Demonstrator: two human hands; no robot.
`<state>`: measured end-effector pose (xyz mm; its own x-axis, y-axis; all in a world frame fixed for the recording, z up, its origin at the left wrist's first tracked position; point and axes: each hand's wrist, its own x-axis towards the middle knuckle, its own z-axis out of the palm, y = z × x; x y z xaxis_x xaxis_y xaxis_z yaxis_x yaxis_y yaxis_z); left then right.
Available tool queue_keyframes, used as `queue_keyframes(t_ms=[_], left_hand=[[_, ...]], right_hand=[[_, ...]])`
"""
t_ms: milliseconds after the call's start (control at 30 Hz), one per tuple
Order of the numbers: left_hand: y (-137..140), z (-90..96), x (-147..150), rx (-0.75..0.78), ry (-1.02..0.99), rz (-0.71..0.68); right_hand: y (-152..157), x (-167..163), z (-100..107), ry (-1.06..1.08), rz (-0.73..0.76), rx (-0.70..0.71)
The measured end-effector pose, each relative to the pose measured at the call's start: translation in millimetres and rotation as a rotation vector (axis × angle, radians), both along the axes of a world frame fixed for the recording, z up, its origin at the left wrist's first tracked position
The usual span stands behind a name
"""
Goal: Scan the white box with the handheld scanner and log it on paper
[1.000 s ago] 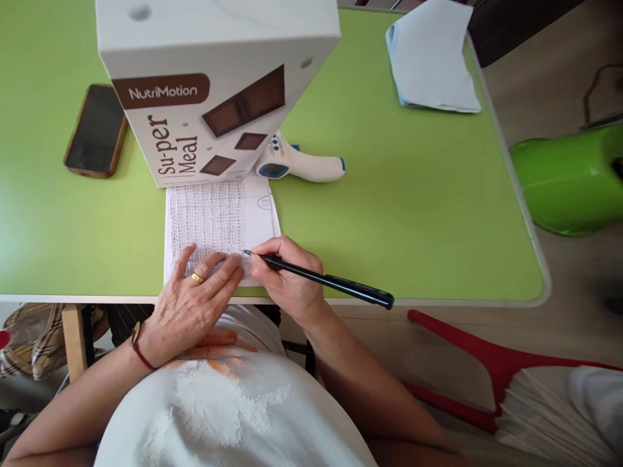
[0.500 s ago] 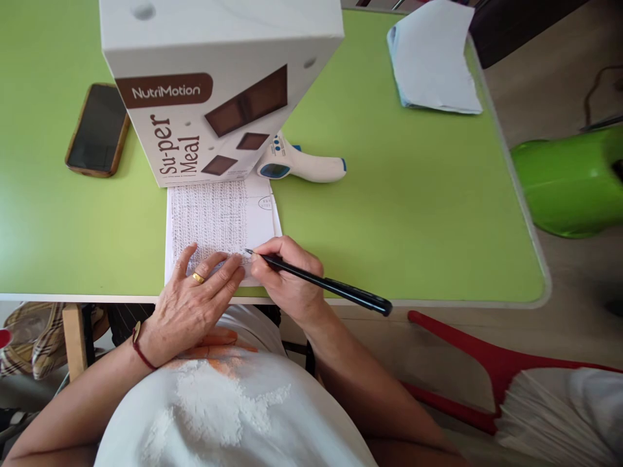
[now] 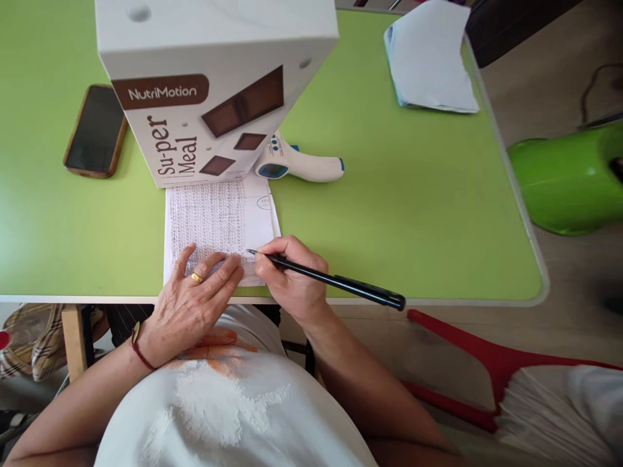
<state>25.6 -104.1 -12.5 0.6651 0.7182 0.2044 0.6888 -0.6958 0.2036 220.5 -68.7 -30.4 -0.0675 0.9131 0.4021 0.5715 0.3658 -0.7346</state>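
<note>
A white sheet of paper (image 3: pixel 219 217) covered in dense lines of handwriting lies on the green table (image 3: pixel 389 220), its far end under a white NutriMotion box (image 3: pixel 214 84). My left hand (image 3: pixel 195 298), with a gold ring, lies flat on the near end of the paper and pins it down. My right hand (image 3: pixel 292 275) grips a black pen (image 3: pixel 335 280); the pen tip touches the paper at the right end of the lowest written line, just beyond my left fingertips.
A phone (image 3: pixel 96 130) in a brown case lies at the left. A white and blue thermometer gun (image 3: pixel 296 165) lies beside the box. Folded white paper (image 3: pixel 431 58) sits at the far right. A green object (image 3: pixel 569 181) and a red-handled broom (image 3: pixel 506 376) are off the table's right edge.
My right hand and the pen tip have crept slightly rightwards along the line, and the pen's rear end has swung further right. My left hand stays put.
</note>
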Motion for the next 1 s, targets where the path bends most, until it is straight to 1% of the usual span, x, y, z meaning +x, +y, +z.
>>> queue_keyframes(t_ms=[367,600,1000], left_hand=[[0.3,-0.3,-0.3,-0.003,-0.007,0.003],[0.8,0.5,-0.3,0.005,-0.016,0.001],[0.7,0.3,-0.3,-0.004,-0.013,0.004]], right_hand=[[0.7,-1.7,0.1,-0.017,0.030,0.004],[0.7,0.4,0.0,-0.011,-0.014,-0.027],[0.4,-1.4,-0.9,-0.038,-0.003,-0.022]])
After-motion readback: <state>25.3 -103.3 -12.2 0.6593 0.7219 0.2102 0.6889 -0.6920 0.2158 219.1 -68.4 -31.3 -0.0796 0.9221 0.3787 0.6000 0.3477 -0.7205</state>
